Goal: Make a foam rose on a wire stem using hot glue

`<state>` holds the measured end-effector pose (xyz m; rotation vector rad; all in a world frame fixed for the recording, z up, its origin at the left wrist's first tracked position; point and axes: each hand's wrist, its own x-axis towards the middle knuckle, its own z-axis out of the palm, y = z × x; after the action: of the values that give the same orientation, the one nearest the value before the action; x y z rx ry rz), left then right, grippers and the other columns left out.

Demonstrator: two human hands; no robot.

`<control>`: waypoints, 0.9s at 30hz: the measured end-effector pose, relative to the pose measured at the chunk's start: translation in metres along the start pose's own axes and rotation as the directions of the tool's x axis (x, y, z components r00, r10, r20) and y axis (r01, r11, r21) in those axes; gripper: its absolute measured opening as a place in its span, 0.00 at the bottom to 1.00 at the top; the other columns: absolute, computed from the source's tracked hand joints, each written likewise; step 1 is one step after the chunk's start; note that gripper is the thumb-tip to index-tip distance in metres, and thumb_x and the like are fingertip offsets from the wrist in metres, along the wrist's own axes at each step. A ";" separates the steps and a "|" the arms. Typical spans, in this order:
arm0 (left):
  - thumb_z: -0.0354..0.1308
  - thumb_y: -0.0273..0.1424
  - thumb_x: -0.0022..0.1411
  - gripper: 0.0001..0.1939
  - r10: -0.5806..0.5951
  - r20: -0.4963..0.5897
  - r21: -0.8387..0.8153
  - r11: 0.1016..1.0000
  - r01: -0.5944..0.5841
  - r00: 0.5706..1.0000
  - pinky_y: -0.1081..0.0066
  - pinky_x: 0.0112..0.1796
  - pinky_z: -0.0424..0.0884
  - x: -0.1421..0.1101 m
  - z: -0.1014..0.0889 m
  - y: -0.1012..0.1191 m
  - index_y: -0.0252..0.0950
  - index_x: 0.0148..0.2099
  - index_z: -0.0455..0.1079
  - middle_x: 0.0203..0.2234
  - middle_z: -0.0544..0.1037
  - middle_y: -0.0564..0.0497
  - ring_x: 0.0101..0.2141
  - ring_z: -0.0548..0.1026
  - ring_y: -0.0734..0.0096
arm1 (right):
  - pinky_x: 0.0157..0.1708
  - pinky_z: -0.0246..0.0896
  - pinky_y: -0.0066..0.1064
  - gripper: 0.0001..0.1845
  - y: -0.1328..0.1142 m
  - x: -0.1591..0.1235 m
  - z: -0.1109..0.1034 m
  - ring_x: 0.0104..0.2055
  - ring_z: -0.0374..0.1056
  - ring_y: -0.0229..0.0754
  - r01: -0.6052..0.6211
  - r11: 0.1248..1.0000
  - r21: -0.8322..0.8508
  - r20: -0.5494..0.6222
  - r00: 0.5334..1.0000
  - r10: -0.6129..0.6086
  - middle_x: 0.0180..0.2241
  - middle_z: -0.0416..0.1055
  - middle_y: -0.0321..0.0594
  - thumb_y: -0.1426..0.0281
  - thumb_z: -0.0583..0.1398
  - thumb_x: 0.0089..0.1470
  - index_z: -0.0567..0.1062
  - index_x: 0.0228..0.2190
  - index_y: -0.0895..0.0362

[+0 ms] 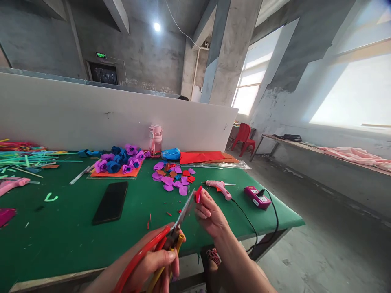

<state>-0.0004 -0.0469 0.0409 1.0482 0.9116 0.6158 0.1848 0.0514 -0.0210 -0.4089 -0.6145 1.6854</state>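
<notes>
My left hand (155, 260) is closed around a pair of scissors (183, 213) with one red and one yellow handle, above the table's front edge. Their blades point up and away, toward a small red paper petal (198, 194). Thumb and fingers of my right hand (212, 213) pinch that petal just right of the blade tips. Whether the blades touch it, I cannot tell. Below and left lie thin red paper scraps (169, 214). Beyond them is a loose spread of purple, red, brown and blue cut petals (167, 180).
On the green table (70, 228) are a black phone (110, 202), purple and blue paper flowers (122, 158), a pink bottle (155, 138), red paper (201, 157), a pink glue gun (219, 188) and a corded power strip (257, 197). A white partition (76, 114) stands behind.
</notes>
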 end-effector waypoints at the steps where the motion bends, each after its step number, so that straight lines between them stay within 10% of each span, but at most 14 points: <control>1: 0.54 0.34 0.55 0.18 0.005 0.011 -0.011 1.000 -0.005 1.000 0.73 0.27 0.66 0.001 -0.001 -0.001 0.38 0.49 0.63 0.24 0.71 0.52 0.23 0.71 0.72 | 0.09 0.41 0.13 0.11 0.000 0.000 0.000 0.10 0.38 0.19 -0.002 1.000 -0.013 0.000 1.000 0.002 0.23 0.70 0.28 0.70 0.67 0.43 0.68 0.24 0.59; 27: 0.50 0.41 0.57 0.17 0.039 0.147 -0.095 0.995 -0.025 0.988 0.75 0.18 0.64 0.035 -0.006 -0.025 0.30 0.37 0.67 0.25 0.73 0.46 0.16 0.70 0.74 | 0.09 0.42 0.15 0.10 0.010 -0.003 0.006 0.10 0.39 0.21 0.041 0.987 -0.152 0.005 0.999 -0.041 0.16 0.62 0.25 0.67 0.65 0.46 0.69 0.25 0.59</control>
<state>0.0121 -0.0261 0.0046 1.0127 0.7302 0.5931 0.1742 0.0459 -0.0226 -0.5004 -0.7515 1.6054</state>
